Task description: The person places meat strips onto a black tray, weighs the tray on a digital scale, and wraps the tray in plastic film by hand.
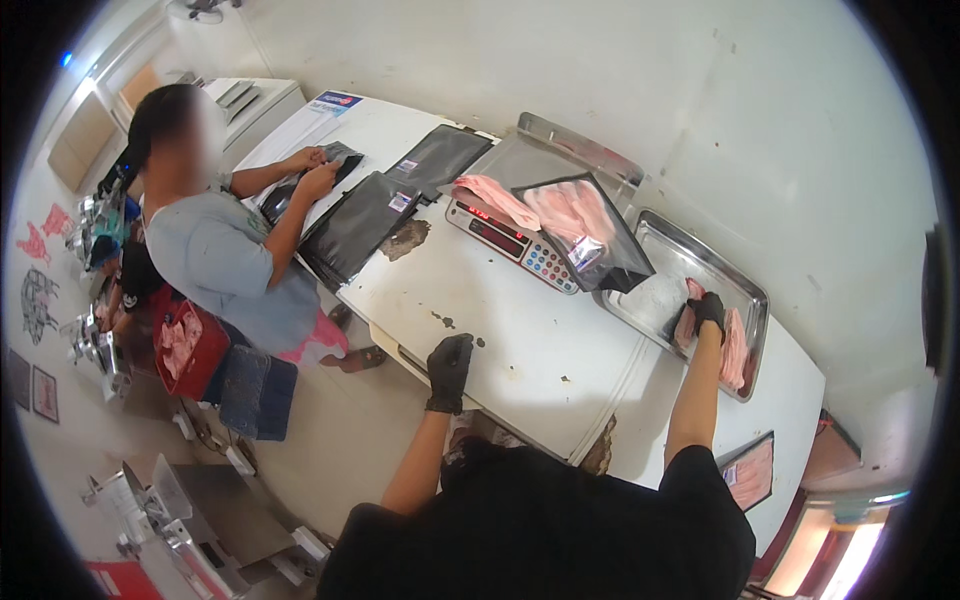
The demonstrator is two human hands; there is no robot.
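My right hand [707, 312], in a black glove, is in a steel tray [651, 251], its fingers closed around a piece of pink sliced meat [684, 328]. Another folded strip of meat [733, 351] lies beside it against the tray's right side. Over the front edge of the white worktop [517, 352], my gloved left hand [450, 371] is curled, with nothing visible in it. Left of the tray, a digital scale [510, 244] carries a bunch of meat slices [499, 201] and a black-backed plastic pouch [634, 262] with meat inside; the pouch overhangs the scale's keypad side.
Stacked empty black pouches [360, 225] lie left of the scale. A co-worker [232, 240] at the worktop's left handles a dark pouch [347, 161]. A packed meat pouch [752, 471] lies at the right end. Behind on the left stand a red crate [214, 352] and meat slicers [150, 517].
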